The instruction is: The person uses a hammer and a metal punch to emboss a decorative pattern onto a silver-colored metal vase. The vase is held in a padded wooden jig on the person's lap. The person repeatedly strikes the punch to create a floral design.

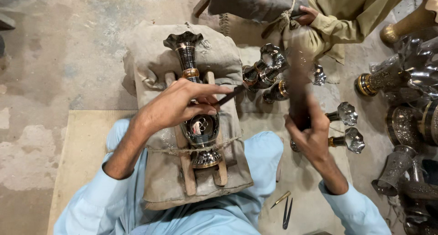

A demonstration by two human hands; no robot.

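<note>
Engraving in hand: chisel set on the metal vase [197, 103], mallet raised.

The vase lies on its side across a sackcloth cushion [155, 61] on my lap, roped down on two wooden slats. My left hand [180, 105] pinches a slim chisel [230, 96] with its tip on the vase's belly, fingers closed on it. My right hand [310, 132], right of the vase, is clenched round a blurred mallet [299, 87]. I judge the next strike needs a steady tip. Finished vases [269, 73] lie beyond the cushion. No labels visible.
</note>
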